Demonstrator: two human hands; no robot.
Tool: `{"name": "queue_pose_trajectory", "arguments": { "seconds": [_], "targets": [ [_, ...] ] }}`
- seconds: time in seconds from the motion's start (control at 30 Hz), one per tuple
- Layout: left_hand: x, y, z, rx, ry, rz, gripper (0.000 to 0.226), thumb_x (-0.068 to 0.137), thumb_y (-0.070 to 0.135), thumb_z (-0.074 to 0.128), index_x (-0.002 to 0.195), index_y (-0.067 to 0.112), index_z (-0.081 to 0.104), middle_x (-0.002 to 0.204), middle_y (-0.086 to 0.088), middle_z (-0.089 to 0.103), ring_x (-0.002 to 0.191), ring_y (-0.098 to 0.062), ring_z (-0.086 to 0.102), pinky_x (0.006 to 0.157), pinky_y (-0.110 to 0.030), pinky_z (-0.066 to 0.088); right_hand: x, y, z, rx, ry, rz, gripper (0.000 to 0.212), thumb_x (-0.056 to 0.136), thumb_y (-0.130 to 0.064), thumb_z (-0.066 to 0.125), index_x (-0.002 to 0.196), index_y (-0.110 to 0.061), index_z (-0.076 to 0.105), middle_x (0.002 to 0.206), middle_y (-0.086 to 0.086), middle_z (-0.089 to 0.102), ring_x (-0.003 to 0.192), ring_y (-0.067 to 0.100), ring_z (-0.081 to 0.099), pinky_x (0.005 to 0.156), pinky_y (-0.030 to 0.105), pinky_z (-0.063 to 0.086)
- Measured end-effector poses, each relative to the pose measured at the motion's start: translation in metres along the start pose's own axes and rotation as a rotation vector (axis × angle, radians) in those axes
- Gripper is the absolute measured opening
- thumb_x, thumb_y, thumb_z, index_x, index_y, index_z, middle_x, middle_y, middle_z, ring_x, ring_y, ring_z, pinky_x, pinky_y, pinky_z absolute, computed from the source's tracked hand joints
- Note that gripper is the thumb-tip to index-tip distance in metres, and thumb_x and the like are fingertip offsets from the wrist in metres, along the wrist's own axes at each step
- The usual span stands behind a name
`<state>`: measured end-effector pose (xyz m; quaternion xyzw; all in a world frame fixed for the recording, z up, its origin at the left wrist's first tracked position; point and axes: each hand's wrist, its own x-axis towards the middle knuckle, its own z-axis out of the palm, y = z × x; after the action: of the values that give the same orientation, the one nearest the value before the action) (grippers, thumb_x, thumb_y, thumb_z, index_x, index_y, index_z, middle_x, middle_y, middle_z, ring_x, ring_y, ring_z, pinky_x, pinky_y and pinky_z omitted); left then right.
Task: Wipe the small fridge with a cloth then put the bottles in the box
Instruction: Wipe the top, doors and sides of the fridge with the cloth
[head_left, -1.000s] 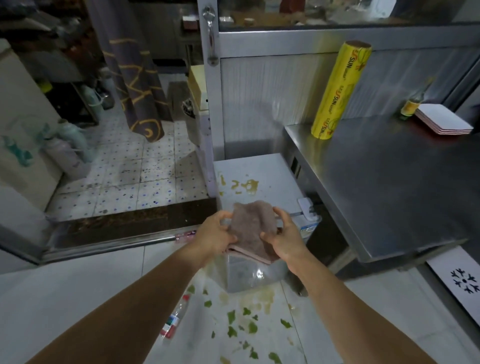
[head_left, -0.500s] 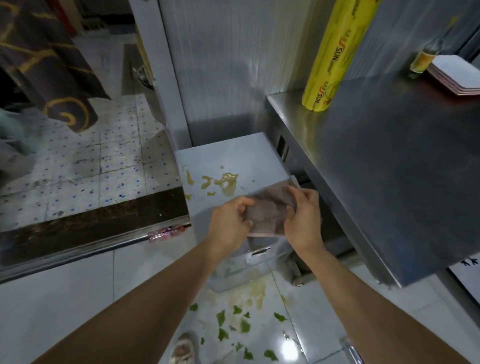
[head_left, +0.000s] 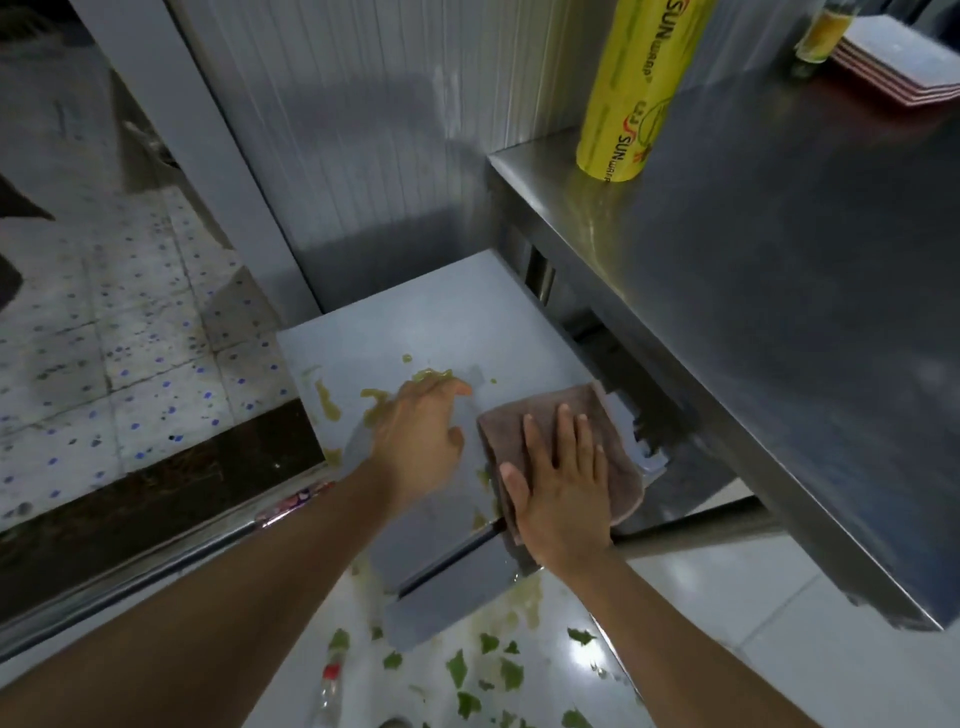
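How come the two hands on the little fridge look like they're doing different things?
The right hand lies flat with fingers spread on the brown cloth; the left hand has no cloth and rests bare on the fridge top. The left hand sits by the greenish spill; the right hand is nearer the steel counter. Both are over the fridge.

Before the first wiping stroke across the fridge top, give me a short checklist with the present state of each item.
1. Cloth lies flat on the small fridge top: ok.
2. Right hand pressed palm-down on the cloth: ok.
3. Left hand clear of the wiping path: not ok; it sits by the yellow-green spill.
4. Spill within the cloth's sweep to the left: ok.
5. Bottle on the floor among the leaf scraps, awaiting boxing: ok.
6. Box for the bottles in view: not ok.
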<state>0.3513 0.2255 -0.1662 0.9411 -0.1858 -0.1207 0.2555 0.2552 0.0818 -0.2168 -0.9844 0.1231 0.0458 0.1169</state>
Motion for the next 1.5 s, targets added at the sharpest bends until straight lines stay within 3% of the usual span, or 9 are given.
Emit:
{"name": "queue_pose_trajectory", "arguments": {
  "seconds": [0.13,0.23,0.37,0.47,0.77,1.0,1.1,1.3,1.5],
  "targets": [
    [0.051,-0.010,-0.003,0.084,0.061,0.052,0.045,0.086,0.010,0.052,0.130,0.020,0.051,0.137,-0.001,0.052,0.129,-0.022,0.042,0.107,-0.036,0.031,0.042,0.003,0.009,-0.029,-0.010,-0.005,0.064,0.098,-0.051,0.010,0.150,-0.020,-0.008,0.159,0.013,-0.010,0.146,0.030,-0.012,0.117,0.041,-0.010],
    [0.086,-0.019,-0.006,0.184,0.054,0.024,0.046,0.091,0.016,0.046,0.137,0.025,0.044,0.145,0.002,0.043,0.136,-0.019,0.033,0.110,-0.043,0.020,0.079,0.002,0.011,-0.052,0.000,0.002,0.064,0.098,-0.049,0.009,0.149,-0.019,-0.015,0.158,0.012,-0.014,0.146,0.028,-0.014,0.116,0.041,-0.011],
    [0.118,-0.029,-0.003,0.249,-0.001,-0.004,0.048,0.096,0.022,0.041,0.143,0.027,0.035,0.155,0.002,0.027,0.142,-0.019,0.022,0.114,-0.051,0.008,0.129,0.003,0.007,-0.071,0.010,0.024,0.063,0.096,-0.052,0.008,0.150,-0.024,-0.010,0.159,0.009,-0.010,0.146,0.030,-0.008,0.116,0.048,-0.004],
    [0.129,-0.034,0.000,0.274,-0.052,-0.001,0.048,0.095,0.022,0.040,0.142,0.028,0.035,0.156,0.000,0.022,0.142,-0.021,0.021,0.114,-0.053,0.009,0.152,0.004,-0.001,-0.086,-0.023,0.014,0.062,0.095,-0.055,0.010,0.149,-0.030,-0.009,0.160,0.004,-0.007,0.146,0.030,-0.005,0.115,0.053,0.000],
    [0.146,-0.066,-0.020,0.331,0.019,-0.061,0.048,0.089,0.014,0.046,0.135,0.029,0.041,0.150,0.000,0.031,0.138,-0.024,0.027,0.110,-0.060,0.014,0.111,0.023,-0.002,-0.164,-0.003,0.068,0.063,0.091,-0.062,0.002,0.148,-0.037,-0.007,0.158,0.011,0.006,0.142,0.035,0.016,0.113,0.050,0.020],
    [0.158,-0.085,-0.021,0.242,0.000,-0.042,0.050,0.090,0.024,0.049,0.138,0.036,0.039,0.154,0.007,0.025,0.136,-0.023,0.023,0.111,-0.050,0.021,0.197,0.005,0.001,-0.067,0.013,0.044,0.059,0.094,-0.057,0.012,0.147,-0.037,-0.007,0.155,0.011,0.017,0.133,0.038,0.033,0.101,0.052,0.036],
    [0.158,-0.089,-0.020,0.177,0.013,-0.017,0.049,0.090,0.023,0.050,0.137,0.035,0.041,0.154,0.007,0.026,0.135,-0.022,0.024,0.112,-0.049,0.023,0.237,-0.009,0.000,-0.046,0.008,-0.002,0.059,0.096,-0.054,0.015,0.149,-0.034,-0.002,0.155,0.011,0.018,0.134,0.039,0.032,0.101,0.053,0.035],
    [0.159,-0.091,-0.017,0.125,0.017,-0.021,0.051,0.091,0.016,0.050,0.138,0.035,0.041,0.155,0.007,0.024,0.136,-0.021,0.020,0.116,-0.053,0.008,0.293,-0.034,-0.005,0.003,-0.013,-0.083,0.054,0.098,-0.048,0.022,0.148,-0.030,0.013,0.154,0.012,0.019,0.132,0.041,0.031,0.101,0.053,0.034],
    [0.160,-0.088,-0.022,0.088,-0.022,0.002,0.047,0.089,0.014,0.050,0.133,0.029,0.046,0.149,0.005,0.036,0.127,-0.028,0.031,0.110,-0.056,0.021,0.288,-0.031,-0.006,-0.012,0.012,-0.204,0.048,0.100,-0.040,0.025,0.146,-0.027,0.024,0.157,0.006,0.015,0.140,0.033,0.020,0.109,0.051,0.027]
  ]
}}
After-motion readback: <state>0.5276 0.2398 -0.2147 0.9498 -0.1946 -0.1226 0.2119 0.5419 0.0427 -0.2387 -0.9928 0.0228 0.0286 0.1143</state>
